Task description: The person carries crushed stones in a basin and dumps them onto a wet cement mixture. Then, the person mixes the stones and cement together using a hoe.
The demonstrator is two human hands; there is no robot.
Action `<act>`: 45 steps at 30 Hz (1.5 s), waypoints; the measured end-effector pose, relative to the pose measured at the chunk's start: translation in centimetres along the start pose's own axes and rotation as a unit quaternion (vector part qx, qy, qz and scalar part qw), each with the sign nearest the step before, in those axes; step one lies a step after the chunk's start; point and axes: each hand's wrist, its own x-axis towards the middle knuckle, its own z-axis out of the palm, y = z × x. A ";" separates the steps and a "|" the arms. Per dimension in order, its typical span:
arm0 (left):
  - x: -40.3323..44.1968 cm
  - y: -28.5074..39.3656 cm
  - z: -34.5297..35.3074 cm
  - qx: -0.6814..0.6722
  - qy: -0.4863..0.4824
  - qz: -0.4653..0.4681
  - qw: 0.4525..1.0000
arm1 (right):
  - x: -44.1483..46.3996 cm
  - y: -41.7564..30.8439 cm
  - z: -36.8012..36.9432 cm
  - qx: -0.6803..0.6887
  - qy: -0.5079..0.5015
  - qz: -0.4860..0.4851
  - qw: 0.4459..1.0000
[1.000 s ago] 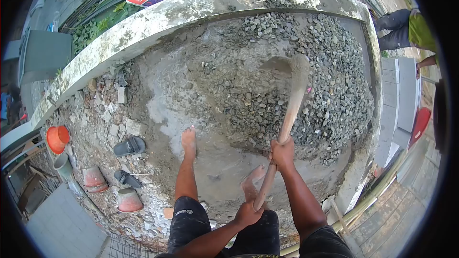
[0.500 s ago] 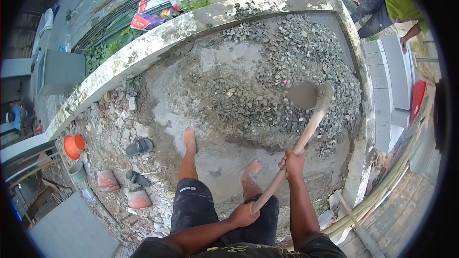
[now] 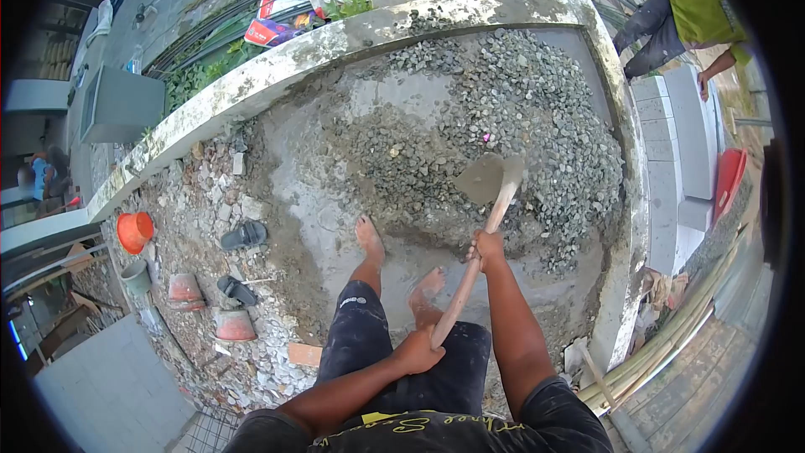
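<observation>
Both my hands are wrapped round the wooden handle of a hoe point(image 3: 461, 298). My left hand point(image 3: 418, 351) grips the butt end, close to my thighs. Farther up the shaft, my right hand point(image 3: 486, 247) is closed round it. The hoe's blade point(image 3: 481, 179), smeared with grey mud, is over the heap of grey gravel point(image 3: 545, 117) and wet mortar; whether it touches the stones I cannot tell. A small pink scrap point(image 3: 486, 137) lies on the gravel just beyond the blade. My bare feet stand in the wet grey mix.
A low concrete wall point(image 3: 327, 44) borders the pit. Rubble at left holds sandals point(image 3: 244, 235), an orange bucket point(image 3: 134, 233) and several other pails. Another person point(image 3: 700, 13) stands beyond the wall at upper right, near grey blocks point(image 3: 658, 143) and a red wheelbarrow-like tub point(image 3: 729, 178).
The hoe's blade has moved left and nearer to me over the gravel. Both hands have shifted left with the handle, and the right has risen slightly in view.
</observation>
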 end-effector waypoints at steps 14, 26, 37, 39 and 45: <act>1.0 0.9 -4.4 0.013 -0.082 -0.044 0.996 | 1.0 -2.1 1.8 -0.035 0.039 0.066 0.996; 3.3 1.8 2.7 -0.066 0.021 0.011 0.998 | -4.3 -8.6 0.3 -0.112 0.097 -0.157 0.976; 20.7 5.1 2.5 -0.014 0.082 0.020 0.996 | 11.9 -16.9 -2.7 -0.075 0.079 -0.137 0.985; 16.6 4.8 3.7 0.013 0.034 -0.028 0.999 | 10.2 -12.3 -5.1 -0.018 0.068 -0.111 0.991; 8.8 -1.0 9.8 -0.005 0.045 -0.008 0.999 | 1.8 -6.8 -6.8 -0.020 0.021 -0.154 0.988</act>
